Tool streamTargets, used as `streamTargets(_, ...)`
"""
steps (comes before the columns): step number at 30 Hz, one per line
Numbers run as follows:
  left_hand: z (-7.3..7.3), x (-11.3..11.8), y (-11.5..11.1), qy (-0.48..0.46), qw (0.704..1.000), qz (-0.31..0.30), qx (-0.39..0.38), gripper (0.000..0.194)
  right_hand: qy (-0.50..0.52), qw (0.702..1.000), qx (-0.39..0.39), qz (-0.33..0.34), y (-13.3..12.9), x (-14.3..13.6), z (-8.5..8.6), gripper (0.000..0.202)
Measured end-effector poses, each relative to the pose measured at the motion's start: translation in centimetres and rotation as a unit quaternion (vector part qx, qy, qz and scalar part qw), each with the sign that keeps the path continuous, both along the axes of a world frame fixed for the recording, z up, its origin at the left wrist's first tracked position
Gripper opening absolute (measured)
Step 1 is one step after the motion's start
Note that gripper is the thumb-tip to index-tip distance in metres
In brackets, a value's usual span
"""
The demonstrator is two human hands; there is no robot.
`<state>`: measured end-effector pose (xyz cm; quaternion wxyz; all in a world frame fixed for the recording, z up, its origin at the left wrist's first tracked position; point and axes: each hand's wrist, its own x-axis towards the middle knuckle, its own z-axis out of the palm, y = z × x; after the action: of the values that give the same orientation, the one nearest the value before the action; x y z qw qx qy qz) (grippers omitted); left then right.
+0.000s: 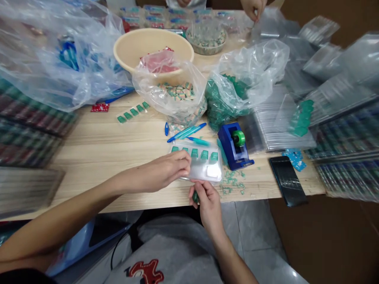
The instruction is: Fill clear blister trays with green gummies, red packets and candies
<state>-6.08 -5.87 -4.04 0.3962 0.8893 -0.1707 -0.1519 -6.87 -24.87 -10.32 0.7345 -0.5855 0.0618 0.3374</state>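
A clear plastic tray (201, 171) lies near the front edge of the table, with a row of small green translucent plastic pieces (204, 154) along its far side. My left hand (170, 167) reaches over the tray's left end, fingers pinched together; whatever is between them is hidden. At the tray's near edge, my right hand (209, 199) is closed, and a dark green plastic piece (195, 196) shows within its curled fingers. Blue and teal pens (186, 133) lie just beyond the tray. To its right stands a blue tape dispenser (235, 146) with a green roll.
Clear bags of green pieces (222, 100) and of small striped pieces (182, 92) stand behind, near a cream basin (121, 49). A black phone (287, 179) lies at the right. Stacked packages line both sides. Another person's hand (254, 8) is at the far side.
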Motion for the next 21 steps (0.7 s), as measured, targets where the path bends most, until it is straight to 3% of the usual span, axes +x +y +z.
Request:
streamTargets(6, -0.6, 0.6, -0.2, 0.01, 0.998, -0.056, -0.018, 0.027, 0.004, 1.0, -0.017, 0.022, -0.4, 0.1, 0.2, 0.053)
streamTargets(12, 0.9, 1.0, -0.1, 0.005, 0.998, -0.011, -0.069, 0.022, 0.026, 0.999, -0.015, 0.039, -0.9, 0.4, -0.6, 0.056)
streamTargets(17, 2.7, -0.1, 1.2, -0.088, 0.983, 0.126, -0.101, 0.013, 0.062, 0.996, -0.015, 0.064, -0.9, -0.1, -1.0, 0.058)
streamTargets(21, 3.4, -2.8, 4.9, -0.178, 0.925, 0.312, -0.127, 0.011, 0.067, 0.991, -0.01, 0.117, -1.2, -0.5, -1.1, 0.061)
